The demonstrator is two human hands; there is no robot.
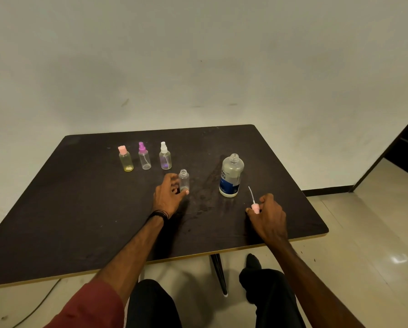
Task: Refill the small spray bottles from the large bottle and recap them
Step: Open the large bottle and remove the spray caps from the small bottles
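Note:
A small clear spray bottle stands uncapped on the dark table, and my left hand holds its lower part between thumb and fingers. My right hand pinches a pink spray cap low over the table; its thin dip tube points up and away. The large clear bottle with a blue label stands open, without a cap, between the two hands and a little further back. Three capped small bottles stand in a row behind: pink-capped, purple-capped, white-capped.
The table's near edge runs just in front of my knees, with a black table leg below it. A pale wall stands behind the table. Tiled floor and a dark doorway lie to the right.

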